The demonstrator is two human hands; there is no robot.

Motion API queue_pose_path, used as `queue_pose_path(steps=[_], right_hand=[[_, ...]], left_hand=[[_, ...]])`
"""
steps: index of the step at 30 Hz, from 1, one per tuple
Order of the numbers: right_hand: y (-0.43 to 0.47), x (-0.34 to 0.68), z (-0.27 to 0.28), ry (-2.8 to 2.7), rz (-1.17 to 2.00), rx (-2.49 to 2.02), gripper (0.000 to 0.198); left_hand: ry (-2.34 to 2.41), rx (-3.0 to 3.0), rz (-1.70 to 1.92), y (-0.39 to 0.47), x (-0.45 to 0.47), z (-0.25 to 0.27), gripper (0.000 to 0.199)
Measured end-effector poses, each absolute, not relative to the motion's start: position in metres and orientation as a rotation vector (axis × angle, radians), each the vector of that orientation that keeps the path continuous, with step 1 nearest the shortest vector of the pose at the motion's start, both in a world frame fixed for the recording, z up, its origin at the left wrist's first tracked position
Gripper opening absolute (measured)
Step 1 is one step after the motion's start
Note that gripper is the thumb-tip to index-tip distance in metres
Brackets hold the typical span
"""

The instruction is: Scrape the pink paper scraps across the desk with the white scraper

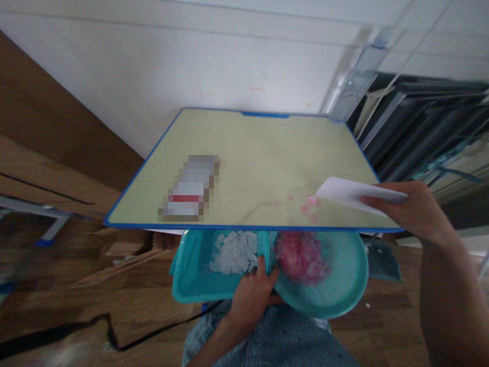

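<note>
Below the surface's (248, 153) near edge, two teal plastic trays (191, 285) are gripped by left fingers (263, 270); pink bits (301, 255) mostly gathered, few (305, 209) remaining beside the flat white plastic scraper (351, 193) clasped in right fingers (382, 204).

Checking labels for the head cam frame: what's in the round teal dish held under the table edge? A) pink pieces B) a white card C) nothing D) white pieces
A: the round teal dish holds a heap of pink pieces; the white pieces lie in the square teal tray beside it, gripped by the left hand.
</note>
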State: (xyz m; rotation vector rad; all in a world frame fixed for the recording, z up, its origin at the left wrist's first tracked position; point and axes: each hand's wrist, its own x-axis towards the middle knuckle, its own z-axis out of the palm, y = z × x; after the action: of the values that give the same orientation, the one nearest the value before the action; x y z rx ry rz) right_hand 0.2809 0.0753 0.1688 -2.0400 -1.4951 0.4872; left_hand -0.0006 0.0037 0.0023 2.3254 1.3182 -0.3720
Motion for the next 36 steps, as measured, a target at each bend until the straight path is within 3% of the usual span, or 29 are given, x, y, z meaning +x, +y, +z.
queue_pose_path(steps=[15,36], right_hand=[[0.079,0.285,0.162,-1.511,0.509,-2.038,0.018],[0.082,0.297,0.152,-1.619,0.465,-1.997,0.036]], left_hand=[[1.299,2.331,-0.358,0.005,-0.001,0.004,0.063],[1.306,2.366,-0.324,0.003,-0.001,0.002,0.065]])
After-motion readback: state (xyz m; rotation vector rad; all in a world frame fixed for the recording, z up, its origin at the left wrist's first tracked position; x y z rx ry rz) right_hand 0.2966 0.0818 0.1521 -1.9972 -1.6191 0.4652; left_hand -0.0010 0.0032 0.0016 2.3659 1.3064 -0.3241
